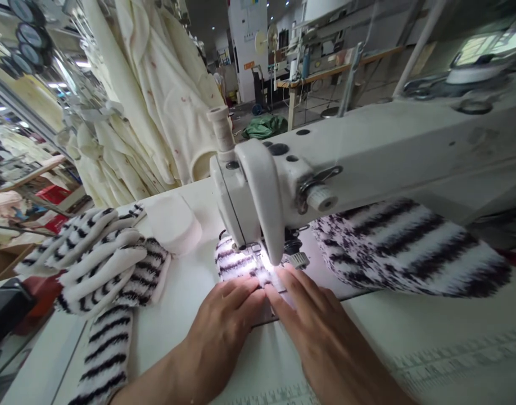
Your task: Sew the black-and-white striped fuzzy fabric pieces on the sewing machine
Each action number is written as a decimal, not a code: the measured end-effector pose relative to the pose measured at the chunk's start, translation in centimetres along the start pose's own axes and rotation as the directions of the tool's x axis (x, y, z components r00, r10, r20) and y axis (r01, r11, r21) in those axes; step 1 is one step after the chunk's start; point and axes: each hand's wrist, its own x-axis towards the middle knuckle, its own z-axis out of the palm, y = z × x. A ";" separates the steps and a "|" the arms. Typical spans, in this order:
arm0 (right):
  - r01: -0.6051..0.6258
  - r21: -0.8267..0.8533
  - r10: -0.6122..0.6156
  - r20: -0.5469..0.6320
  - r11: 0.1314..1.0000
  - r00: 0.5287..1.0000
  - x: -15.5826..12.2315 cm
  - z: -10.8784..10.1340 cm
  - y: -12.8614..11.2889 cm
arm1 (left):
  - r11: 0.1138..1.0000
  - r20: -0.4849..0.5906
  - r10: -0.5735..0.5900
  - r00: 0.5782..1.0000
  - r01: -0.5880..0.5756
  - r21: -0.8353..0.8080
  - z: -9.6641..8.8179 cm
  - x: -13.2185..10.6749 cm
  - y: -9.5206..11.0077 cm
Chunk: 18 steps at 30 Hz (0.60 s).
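Observation:
A small piece of black-and-white striped plush fabric (236, 262) lies under the needle area of a white sewing machine (252, 191), lit by its lamp. My left hand (226, 315) is closed on the near edge of this fabric, fingers bunched and fingertips just in front of the presser foot (257, 248). Close beside it on the right, my right hand (311, 315) also grips the fabric edge, fingers pressed together near the foot. The two hands almost touch. Fingertips partly cover the fabric, and its underside is hidden.
A heap of striped plush pieces (110, 264) lies on the left, near white rounded pieces (173, 225). A larger striped piece (410, 247) rests under the machine arm. Cream garments (157, 95) hang behind. Ruler markings (460, 360) run along the table's front.

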 end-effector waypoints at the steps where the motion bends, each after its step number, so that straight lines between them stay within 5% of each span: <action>1: 0.006 0.000 -0.006 0.011 1.000 1.000 0.5 0.0 0.1 | 1.000 -0.005 -0.001 1.000 0.001 0.004 0.0 0.2 -0.2; 6: 0.054 -0.022 -0.052 0.053 0.998 0.997 1.7 -0.3 0.6 | 0.998 -0.058 0.035 0.998 -0.032 0.054 -0.2 1.1 -1.7; 12: -0.035 0.093 0.030 0.055 0.995 0.998 -0.3 0.1 0.4 | 0.985 -0.112 0.106 0.988 -0.089 0.145 -0.5 2.0 -4.2; 18: -0.035 0.132 0.019 0.121 0.991 0.992 -1.8 -0.4 0.8 | 0.974 -0.062 0.056 0.996 -0.041 0.223 -1.4 2.2 -3.5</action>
